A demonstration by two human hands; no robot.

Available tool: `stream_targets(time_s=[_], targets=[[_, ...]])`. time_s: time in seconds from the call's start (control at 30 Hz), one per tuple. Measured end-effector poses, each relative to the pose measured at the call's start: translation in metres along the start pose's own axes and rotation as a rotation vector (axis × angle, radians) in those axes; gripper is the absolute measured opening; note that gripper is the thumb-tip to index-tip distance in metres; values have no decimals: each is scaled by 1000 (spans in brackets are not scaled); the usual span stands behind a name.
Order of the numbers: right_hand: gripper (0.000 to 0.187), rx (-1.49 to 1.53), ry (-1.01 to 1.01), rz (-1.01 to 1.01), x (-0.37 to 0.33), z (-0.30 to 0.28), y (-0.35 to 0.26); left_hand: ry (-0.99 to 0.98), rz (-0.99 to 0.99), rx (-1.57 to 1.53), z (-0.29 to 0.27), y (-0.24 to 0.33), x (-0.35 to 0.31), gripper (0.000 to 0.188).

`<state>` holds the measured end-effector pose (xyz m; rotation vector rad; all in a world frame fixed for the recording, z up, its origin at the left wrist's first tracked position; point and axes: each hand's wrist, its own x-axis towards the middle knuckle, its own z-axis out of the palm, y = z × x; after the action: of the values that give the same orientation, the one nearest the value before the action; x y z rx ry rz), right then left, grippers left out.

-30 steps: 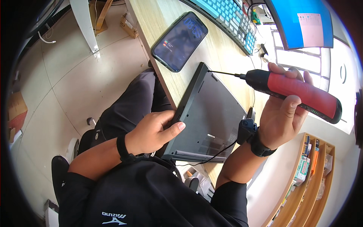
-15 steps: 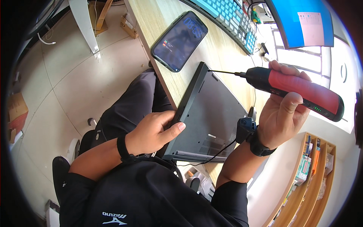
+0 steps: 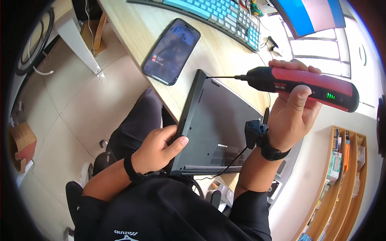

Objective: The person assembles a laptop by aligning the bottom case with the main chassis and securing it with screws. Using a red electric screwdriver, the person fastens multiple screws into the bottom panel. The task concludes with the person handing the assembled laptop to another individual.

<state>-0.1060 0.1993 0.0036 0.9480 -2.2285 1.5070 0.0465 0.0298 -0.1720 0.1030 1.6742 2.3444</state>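
A dark grey laptop [image 3: 217, 124] lies upside down, partly over the near edge of a wooden desk [image 3: 132, 28]. My left hand [image 3: 157, 148] grips its near left corner, thumb on the bottom cover. My right hand [image 3: 291, 110] holds a red and black electric screwdriver [image 3: 305, 86] sideways. Its thin bit points left and its tip sits at the laptop's far corner. A green light glows on the screwdriver body. A black clip with a cable [image 3: 252, 130] hangs at my right wrist.
A smartphone [image 3: 171, 50] with a lit screen lies on the desk beyond the laptop. Farther back are a blue and grey keyboard [image 3: 217, 12] and a monitor [image 3: 309, 16]. A wooden shelf [image 3: 341, 176] stands at right. Tiled floor and a white desk leg [image 3: 76, 40] are at left.
The screwdriver has shifted slightly left and lower, bringing its bit tip to the laptop's far corner. My left hand stays put on the laptop.
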Motion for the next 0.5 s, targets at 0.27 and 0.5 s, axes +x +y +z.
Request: stream_targets(time_s=[0.27,0.5], targets=[[45,-68,29,42,1,4,-9,-26,-16,6,-3,-3,0,33],[47,-8,15,54,-2,3,-12,-34,-18,39,-3,-4,1,32]])
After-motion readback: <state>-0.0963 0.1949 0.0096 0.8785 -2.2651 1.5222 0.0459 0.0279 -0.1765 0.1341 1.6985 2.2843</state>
